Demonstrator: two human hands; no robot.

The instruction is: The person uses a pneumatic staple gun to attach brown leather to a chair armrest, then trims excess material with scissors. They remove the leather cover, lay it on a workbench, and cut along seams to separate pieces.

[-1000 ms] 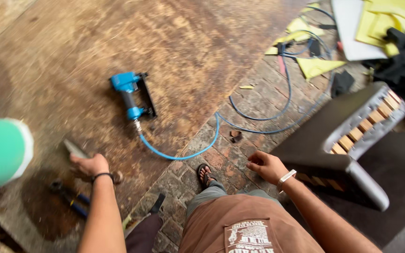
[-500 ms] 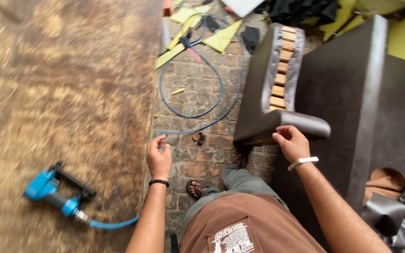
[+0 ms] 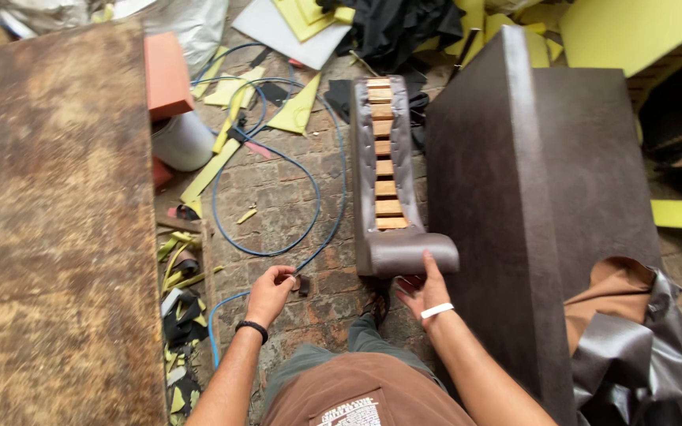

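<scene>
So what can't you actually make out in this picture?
- Head view: what the left hand pinches by the blue hose; its fingers cover it.
- Right hand palm side, pressed to the sofa arm.
- Dark leather panel: bottom edge cuts it off.

A rectangular printed patch (image 3: 347, 412) on the brown garment at the bottom edge of the view, pale with dark markings, is the only label visible; it sits low between the left hand (image 3: 268, 293) and the right hand (image 3: 421, 293), nearer the body than either. Its far end is cut off by the frame. No packages, signs or screens can be made out among the scraps on the brick floor (image 3: 294, 197) beyond the hands.
</scene>
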